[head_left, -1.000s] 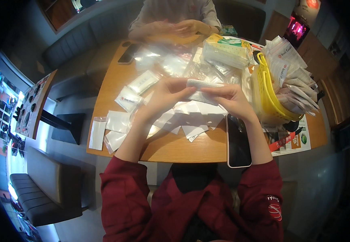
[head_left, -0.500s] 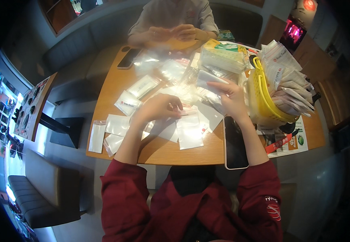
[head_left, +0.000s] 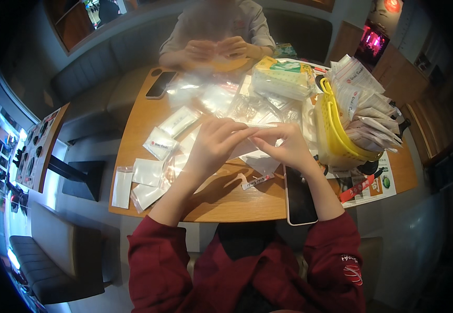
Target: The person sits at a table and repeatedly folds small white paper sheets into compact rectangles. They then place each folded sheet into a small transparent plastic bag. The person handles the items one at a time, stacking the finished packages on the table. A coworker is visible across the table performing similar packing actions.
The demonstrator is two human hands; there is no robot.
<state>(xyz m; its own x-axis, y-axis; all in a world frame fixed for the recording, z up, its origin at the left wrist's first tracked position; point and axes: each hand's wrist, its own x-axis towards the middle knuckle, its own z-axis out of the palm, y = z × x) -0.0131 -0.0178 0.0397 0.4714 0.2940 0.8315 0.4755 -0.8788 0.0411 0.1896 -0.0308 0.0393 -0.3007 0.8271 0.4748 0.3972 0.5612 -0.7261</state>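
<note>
My left hand and my right hand meet over the middle of the table, fingertips pinched together. Between them they hold a small white flat packet, mostly hidden behind the fingers. Whether the clear zip bag is around it, I cannot tell. Below the hands lies a narrow printed strip. Filled white packets and small flat bags rest left of my left wrist. A dark-screened phone lies beneath my right forearm, at the table's front edge.
On the right stands a yellow basket full of packets. A plastic-wrapped pack sits behind my right hand, near loose clear bags. Across the table, a person's hands work close together; another phone lies nearby.
My right hand has come down and left with the white packet to meet my left hand. The clear zip bag has been lifted from the table front, and the printed strip now shows.
</note>
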